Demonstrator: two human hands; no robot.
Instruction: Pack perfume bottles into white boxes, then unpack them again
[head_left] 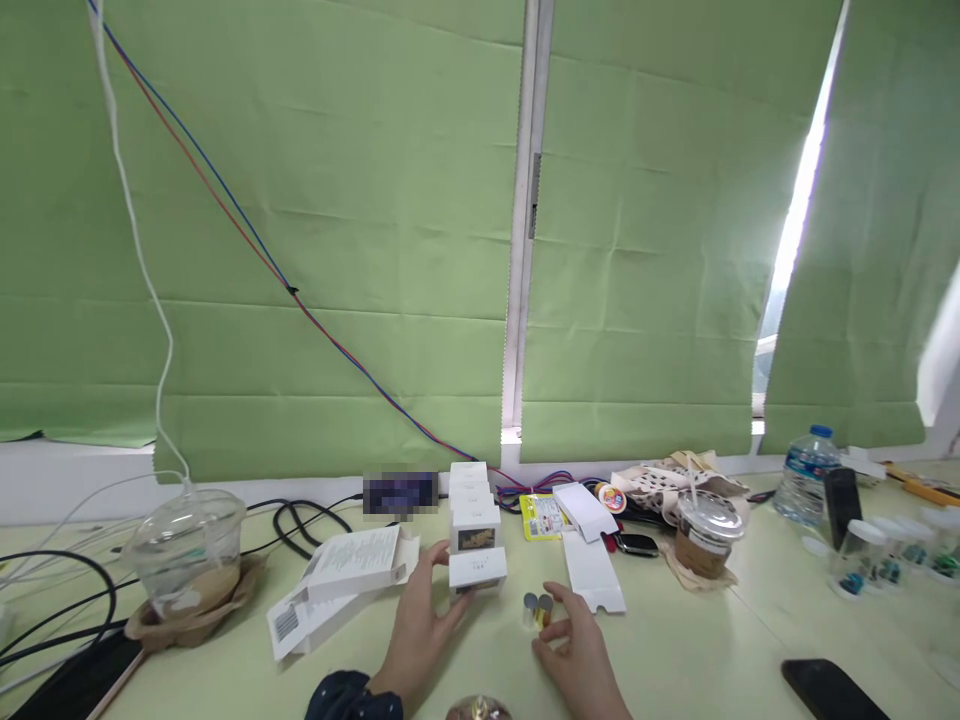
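White card forms the front box (477, 572) in the head view, standing at the near end of a row of boxes (474, 515) that runs back toward the green blind (330, 300). The left hand (420, 625) is at its left end: the thumb reaches under the lower front edge and the forefinger lies along the left side, so the box sits between them, the grasp no wider than the box's corner.

Two small vials stand side by side on the table (495, 680), to the right of the box and apart from it. The right hand (583, 655) curls about the gold vial (544, 612), forefinger behind, thumb in front and a gap between the two tips; whether it has hold of the vial, I cannot tell. The clear vial (529, 608) is just to the left, farther from the palm.

An unfolded carton (356, 560) lies left of the left hand, and a white flap (594, 575) beyond the right one. Behind the flap are a yellow packet (538, 518) and, farther right, a lidded cup (703, 545)
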